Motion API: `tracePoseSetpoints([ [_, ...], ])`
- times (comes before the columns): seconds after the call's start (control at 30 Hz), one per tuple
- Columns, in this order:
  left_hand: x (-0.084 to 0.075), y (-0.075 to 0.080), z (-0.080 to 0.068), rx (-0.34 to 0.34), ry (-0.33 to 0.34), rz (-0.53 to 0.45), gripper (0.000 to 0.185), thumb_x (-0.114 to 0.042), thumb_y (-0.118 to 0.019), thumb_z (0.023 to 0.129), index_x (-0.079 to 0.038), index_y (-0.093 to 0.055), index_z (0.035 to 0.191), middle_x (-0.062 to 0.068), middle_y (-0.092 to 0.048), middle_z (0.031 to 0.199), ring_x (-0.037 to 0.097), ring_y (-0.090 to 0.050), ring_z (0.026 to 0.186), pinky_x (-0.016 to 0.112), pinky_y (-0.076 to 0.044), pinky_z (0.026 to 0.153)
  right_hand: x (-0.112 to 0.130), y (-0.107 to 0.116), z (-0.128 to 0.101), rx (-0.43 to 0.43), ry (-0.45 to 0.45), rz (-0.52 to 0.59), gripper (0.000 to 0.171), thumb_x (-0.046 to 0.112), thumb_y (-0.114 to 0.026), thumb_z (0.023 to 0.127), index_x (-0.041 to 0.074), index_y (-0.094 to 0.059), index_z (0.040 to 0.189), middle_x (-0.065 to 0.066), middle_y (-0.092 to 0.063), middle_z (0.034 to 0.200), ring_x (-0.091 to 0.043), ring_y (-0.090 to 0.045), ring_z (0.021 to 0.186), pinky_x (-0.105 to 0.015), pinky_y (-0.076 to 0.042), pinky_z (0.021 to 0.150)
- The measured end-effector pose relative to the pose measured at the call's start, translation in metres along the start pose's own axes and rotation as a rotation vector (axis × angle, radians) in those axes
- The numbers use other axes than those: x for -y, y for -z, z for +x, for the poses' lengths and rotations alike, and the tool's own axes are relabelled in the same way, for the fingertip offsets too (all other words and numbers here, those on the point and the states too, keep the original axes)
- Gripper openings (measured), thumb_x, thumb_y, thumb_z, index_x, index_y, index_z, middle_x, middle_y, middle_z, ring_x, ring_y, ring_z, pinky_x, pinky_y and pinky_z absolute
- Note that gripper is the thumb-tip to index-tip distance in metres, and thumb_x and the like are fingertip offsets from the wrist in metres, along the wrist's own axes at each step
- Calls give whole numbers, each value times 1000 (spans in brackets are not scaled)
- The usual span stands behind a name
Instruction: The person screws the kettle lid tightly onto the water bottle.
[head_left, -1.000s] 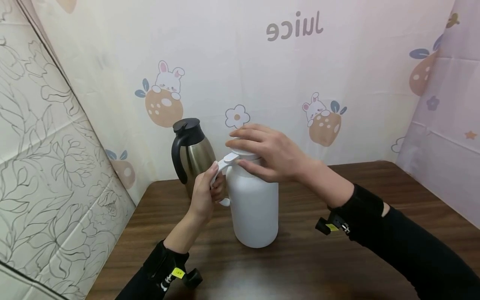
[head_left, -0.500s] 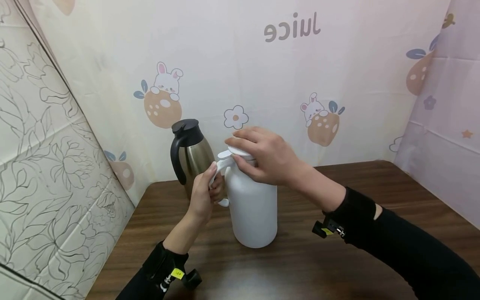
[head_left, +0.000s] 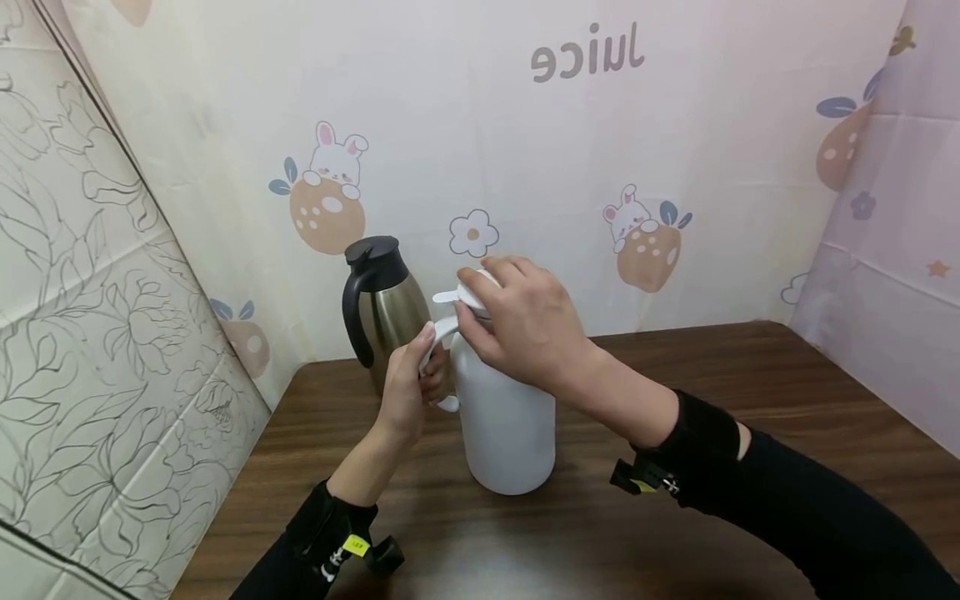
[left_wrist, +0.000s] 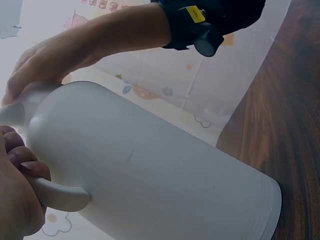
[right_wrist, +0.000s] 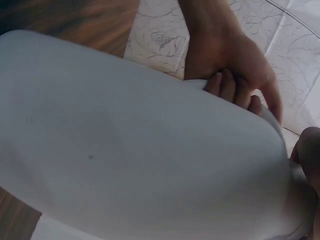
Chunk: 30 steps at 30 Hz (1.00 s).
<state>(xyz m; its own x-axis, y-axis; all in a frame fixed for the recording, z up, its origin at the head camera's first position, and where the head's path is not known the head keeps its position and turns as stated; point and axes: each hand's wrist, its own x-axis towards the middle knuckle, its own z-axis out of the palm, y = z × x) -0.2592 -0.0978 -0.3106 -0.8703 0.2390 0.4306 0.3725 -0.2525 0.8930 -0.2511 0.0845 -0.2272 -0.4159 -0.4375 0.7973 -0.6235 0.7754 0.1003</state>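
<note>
A: Left hand [head_left: 408, 379] clamped round the handle of the white thermos jug [head_left: 506, 417], centre frame on the wooden surface [head_left: 675, 517].

B: And the right hand [head_left: 525, 325] has curled tighter over the lid [head_left: 468, 293] since a second ago. It's rotated, looks like unscrewing. Steel carafe [head_left: 382, 308] behind, untouched.

White jug [head_left: 506, 417]: matt plastic look, smooth, a faint scuff seen on its side in the left wrist view; handle [head_left: 442, 367] and lid [head_left: 468, 293] of the same matt white plastic. Steel flask [head_left: 390, 321]: brushed metal body with soft sheen, glossy black plastic top and handle. Table [head_left: 675, 517]: dark wood-grain surface, smooth, slight sheen. Backdrop [head_left: 525, 150]: thin printed sheet, creased, matt. Sleeves [head_left: 810, 492]: black cloth, matt.
</note>
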Motion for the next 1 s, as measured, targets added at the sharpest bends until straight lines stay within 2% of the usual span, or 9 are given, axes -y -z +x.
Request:
tracePoseSetpoints([
  [0.13,0,0,0,6,-3,-18,49,-43,-43,101,-9,-32,67,-9,-31,51,11,-20,43,29,-18,42,-1,7,1,64,-46,91,49,49,-47,98,14,-64,128,-14,-60,131,-32,-58,118,-49,-48,95],
  [0.27,0,0,0,2,-4,-22,49,-42,-43,101,-9,-32,67,-9,-31,52,11,-21,43,27,-19,42,-15,11,5,22,-14,221,47,49,-51,96,16,-65,128,-8,-59,134,-26,-56,123,-46,-48,96],
  [0.4,-1,0,0,-4,6,-15,50,-43,-44,101,-10,-31,65,-10,-31,51,10,-22,43,25,-20,42,-37,4,8,-50,168,409,37,35,-58,93,14,-67,122,-4,-62,129,-21,-55,123,-40,-48,98],
  [0.5,-1,0,0,-8,17,-15,50,-44,-44,100,-11,-31,65,-10,-31,51,11,-21,43,25,-21,42,-50,-5,8,-50,321,522,37,28,-60,90,10,-67,121,-6,-62,129,-22,-55,123,-40,-44,102],
  [0.57,0,0,0,-9,22,-18,50,-44,-44,100,-10,-31,65,-9,-31,51,11,-21,43,25,-21,42,-54,-11,7,-51,376,557,37,25,-60,89,9,-67,122,-7,-62,128,-23,-56,121,-40,-44,102],
  [0.67,0,0,0,-9,19,-20,50,-45,-44,100,-10,-31,66,-9,-31,52,12,-21,43,25,-21,42,-56,-16,5,-51,392,559,36,24,-59,90,9,-67,122,-7,-63,125,-22,-57,118,-39,-46,100],
  [0.77,0,0,0,-12,15,-21,51,-45,-45,100,-9,-32,66,-9,-30,52,12,-21,43,26,-20,42,-52,-15,4,-51,361,502,36,26,-57,91,9,-68,121,-5,-64,122,-20,-58,117,-36,-47,98],
  [1.0,0,1,0,-14,7,-12,51,-45,-44,100,-9,-32,67,-8,-30,52,13,-20,44,31,-17,43,-30,-8,0,-56,218,238,38,31,-56,92,10,-68,121,-6,-67,118,-22,-61,112,-38,-50,94],
])
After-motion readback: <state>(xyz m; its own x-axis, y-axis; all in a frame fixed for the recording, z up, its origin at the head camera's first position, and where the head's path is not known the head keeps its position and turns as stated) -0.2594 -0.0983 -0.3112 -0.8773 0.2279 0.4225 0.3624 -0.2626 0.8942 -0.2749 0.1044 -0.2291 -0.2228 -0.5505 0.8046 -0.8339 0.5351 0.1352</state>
